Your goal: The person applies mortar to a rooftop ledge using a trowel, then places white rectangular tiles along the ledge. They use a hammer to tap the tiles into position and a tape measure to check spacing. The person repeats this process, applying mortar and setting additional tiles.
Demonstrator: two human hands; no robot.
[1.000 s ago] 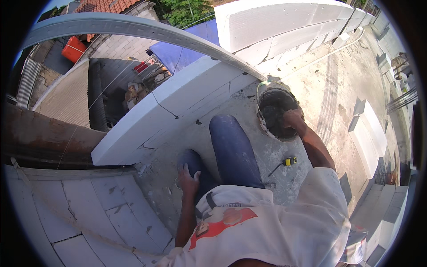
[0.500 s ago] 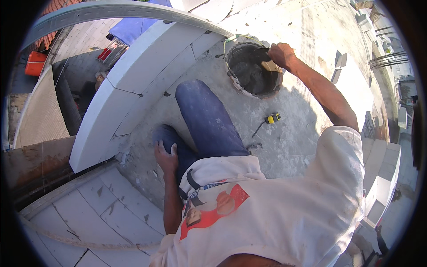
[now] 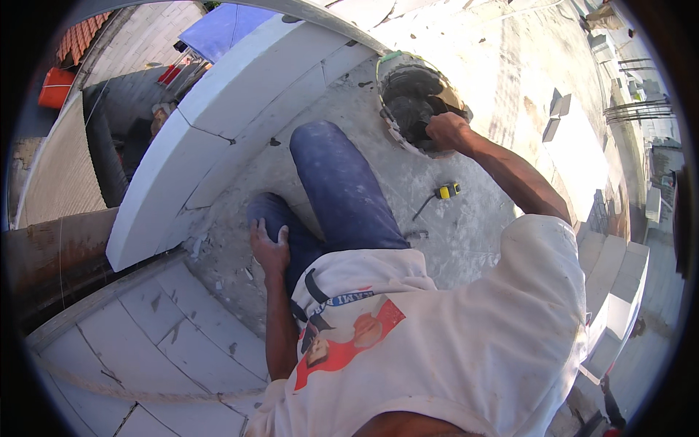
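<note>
Rough grey concrete — right hand (image 3: 445,130) fisted inside round mortar bucket (image 3: 408,95), grip contents unclear.

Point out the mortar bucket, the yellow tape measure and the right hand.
mortar bucket (image 3: 399,67), head view, on its rim.
yellow tape measure (image 3: 447,191), head view, on its case.
right hand (image 3: 448,131), head view, on its back.

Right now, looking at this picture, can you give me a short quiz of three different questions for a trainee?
1. True or false: the right hand reaches into the bucket.
2. What does the left hand rest on? A) the tape measure B) the bent leg C) the white blocks
3. Fill in: the yellow tape measure lies on the ______ floor, to the right of the leg.

Key: 1 true; 2 B; 3 concrete. The white blocks form the low wall on the left.
</note>
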